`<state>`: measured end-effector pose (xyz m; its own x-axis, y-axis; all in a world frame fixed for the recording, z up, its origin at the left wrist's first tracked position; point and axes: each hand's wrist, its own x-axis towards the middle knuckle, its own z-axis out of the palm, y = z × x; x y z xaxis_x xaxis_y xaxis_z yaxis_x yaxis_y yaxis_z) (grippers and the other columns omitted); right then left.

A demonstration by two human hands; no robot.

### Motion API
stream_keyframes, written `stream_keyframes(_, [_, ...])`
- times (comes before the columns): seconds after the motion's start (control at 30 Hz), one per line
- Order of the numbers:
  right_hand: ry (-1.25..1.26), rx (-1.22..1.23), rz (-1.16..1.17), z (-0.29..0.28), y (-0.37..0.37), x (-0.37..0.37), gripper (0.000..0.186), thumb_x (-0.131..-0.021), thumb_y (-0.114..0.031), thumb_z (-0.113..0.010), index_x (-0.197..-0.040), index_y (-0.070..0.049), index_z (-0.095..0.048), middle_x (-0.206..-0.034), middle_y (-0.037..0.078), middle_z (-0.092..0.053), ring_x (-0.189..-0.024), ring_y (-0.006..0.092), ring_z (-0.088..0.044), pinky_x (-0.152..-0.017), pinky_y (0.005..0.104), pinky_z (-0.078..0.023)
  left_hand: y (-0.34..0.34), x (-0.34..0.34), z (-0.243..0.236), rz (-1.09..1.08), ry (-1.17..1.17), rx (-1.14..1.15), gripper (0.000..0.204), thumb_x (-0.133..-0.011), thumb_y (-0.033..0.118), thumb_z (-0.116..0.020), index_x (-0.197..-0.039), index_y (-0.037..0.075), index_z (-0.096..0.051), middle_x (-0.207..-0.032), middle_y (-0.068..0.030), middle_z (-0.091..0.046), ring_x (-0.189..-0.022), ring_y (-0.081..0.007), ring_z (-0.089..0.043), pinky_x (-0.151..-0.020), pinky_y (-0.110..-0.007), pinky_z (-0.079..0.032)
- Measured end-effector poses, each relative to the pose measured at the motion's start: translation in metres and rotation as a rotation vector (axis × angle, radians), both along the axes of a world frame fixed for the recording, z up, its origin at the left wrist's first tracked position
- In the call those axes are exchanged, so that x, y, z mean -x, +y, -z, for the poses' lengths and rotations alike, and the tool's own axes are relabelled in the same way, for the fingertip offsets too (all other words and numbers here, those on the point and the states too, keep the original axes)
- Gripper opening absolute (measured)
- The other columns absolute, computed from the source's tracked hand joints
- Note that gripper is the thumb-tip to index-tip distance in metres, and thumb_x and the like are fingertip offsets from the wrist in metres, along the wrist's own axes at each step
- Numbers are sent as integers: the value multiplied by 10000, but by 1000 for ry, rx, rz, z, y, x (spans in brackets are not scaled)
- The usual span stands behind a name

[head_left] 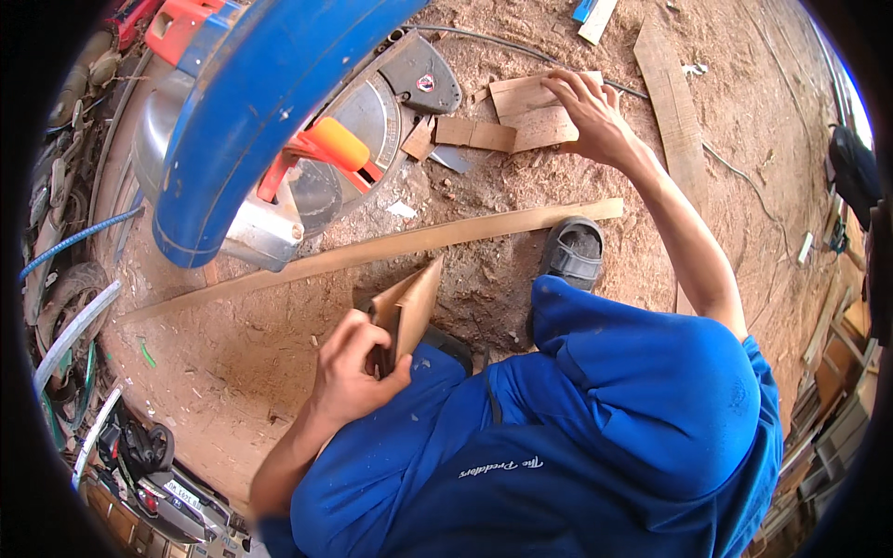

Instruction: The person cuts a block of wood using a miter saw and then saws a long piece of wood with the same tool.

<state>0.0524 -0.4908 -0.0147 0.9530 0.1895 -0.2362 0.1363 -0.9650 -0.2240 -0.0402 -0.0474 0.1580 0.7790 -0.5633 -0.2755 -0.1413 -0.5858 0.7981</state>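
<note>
Low over my left thigh, my left hand (358,358) grips a few short wooden boards (416,302) held together and tilted upward. My right hand (595,116) reaches far forward, its arched fingers apart over the right end of two wooden boards (538,119) lying side by side on the ground. Its fingertips seem to touch them; the thumb is by their near edge. Smaller wood offcuts (476,134) lie just left of these boards. To the left stands a mitre saw with a blue curved guard (270,112) and an orange handle (335,144).
A long wooden strip (446,234) crosses the sawdust-covered ground before my sandalled foot (572,251). A wide plank (672,112) lies at the right, with a dark cable (744,172) beside it. Hoses and clutter (74,307) line the left; stacked timber (828,391) stands at the right.
</note>
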Motion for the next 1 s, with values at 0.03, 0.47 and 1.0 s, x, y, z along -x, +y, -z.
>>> stream_keyframes(0.03, [14,1,6,-2,2,-3,1237,-563,-267,-998,-1594,-167,-323,-1628,92,-334,-1490,325,-314,-1187,549,-284,-10,-3,-4,79,-48,-19,282,-753,107,-834,-886,48,-592,-860,-105,-526,-675,-229,-596,-577,-351,-509])
stream_keyframes(0.47, [120,-281,343,-48,-26,19,1173,-563,-422,-915,-1521,-40,-356,-1426,210,-409,-1354,367,-445,-1141,564,-421,-116,-54,2,67,14,363,309,-789,139,-792,-895,26,-525,-856,-83,-502,-666,-128,-501,-563,-283,-434])
stream_keyframes(1.0, [-109,-936,355,-164,-19,85,1236,-526,-405,-915,-1577,-56,-366,-1507,199,-450,-1442,348,-417,-1176,507,-344,-254,-72,37,-184,-154,402,238,-760,54,-793,-880,54,-587,-840,-84,-517,-674,-259,-578,-602,-377,-497])
